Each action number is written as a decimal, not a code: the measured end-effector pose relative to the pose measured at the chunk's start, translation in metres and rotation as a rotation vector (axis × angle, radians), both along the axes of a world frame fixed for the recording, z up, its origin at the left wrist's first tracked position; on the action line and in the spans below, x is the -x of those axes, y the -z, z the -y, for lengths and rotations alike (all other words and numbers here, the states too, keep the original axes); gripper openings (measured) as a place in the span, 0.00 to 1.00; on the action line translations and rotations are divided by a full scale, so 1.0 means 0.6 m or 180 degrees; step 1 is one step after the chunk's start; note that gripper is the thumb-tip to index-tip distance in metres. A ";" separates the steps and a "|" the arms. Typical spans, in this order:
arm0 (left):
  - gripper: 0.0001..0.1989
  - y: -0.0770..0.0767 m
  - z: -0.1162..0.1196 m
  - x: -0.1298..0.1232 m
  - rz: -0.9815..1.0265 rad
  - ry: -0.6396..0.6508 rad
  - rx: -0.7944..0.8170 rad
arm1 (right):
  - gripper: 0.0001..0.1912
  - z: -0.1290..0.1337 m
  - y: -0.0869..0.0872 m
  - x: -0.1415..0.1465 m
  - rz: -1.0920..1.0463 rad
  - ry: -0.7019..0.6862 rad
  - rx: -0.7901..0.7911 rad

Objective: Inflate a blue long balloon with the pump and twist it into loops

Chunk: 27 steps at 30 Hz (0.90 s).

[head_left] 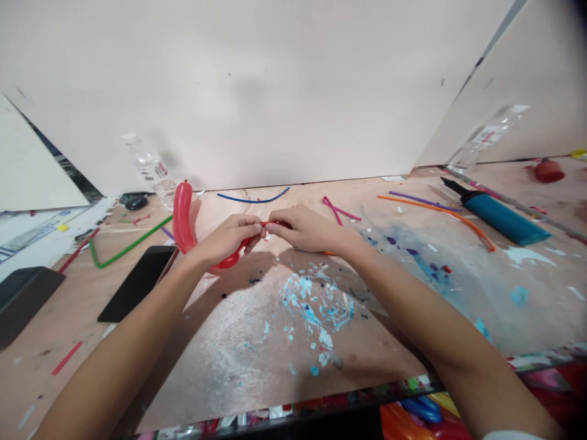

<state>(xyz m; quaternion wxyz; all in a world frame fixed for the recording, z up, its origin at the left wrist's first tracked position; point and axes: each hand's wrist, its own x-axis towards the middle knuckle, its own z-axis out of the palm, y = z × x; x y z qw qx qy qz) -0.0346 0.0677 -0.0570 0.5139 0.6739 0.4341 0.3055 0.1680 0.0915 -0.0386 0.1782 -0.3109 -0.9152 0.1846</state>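
the left hand (232, 237) has its grip closed on a long, curved, inflated red latex balloon (182, 214), while the right hand (300, 227) pinches its thin red end, the two hands nearly touching. the balloon is over the paint-spotted light-brown bench (367, 366), one rounded length rising left of the left hand. beyond the hands lies a thin, limp blue balloon (253, 200); well to the right, a teal plastic hand pump (509, 217) with a black nozzle

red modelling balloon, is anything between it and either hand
Nothing visible: the left hand and right hand both hold the red modelling balloon. The nearby clear plastic bottle is off to its left.
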 end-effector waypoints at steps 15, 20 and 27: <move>0.16 -0.019 0.013 -0.009 -0.1715 0.0158 -0.0787 | 0.24 -0.002 0.011 0.002 0.0213 0.0139 -0.0116; 0.18 -0.016 0.010 -0.010 -0.1792 0.0204 -0.0951 | 0.25 -0.004 0.012 0.001 0.0241 0.0088 -0.0149; 0.20 -0.011 0.008 -0.007 -0.1982 0.0207 -0.0941 | 0.25 -0.006 0.013 0.001 0.0272 0.0078 -0.0098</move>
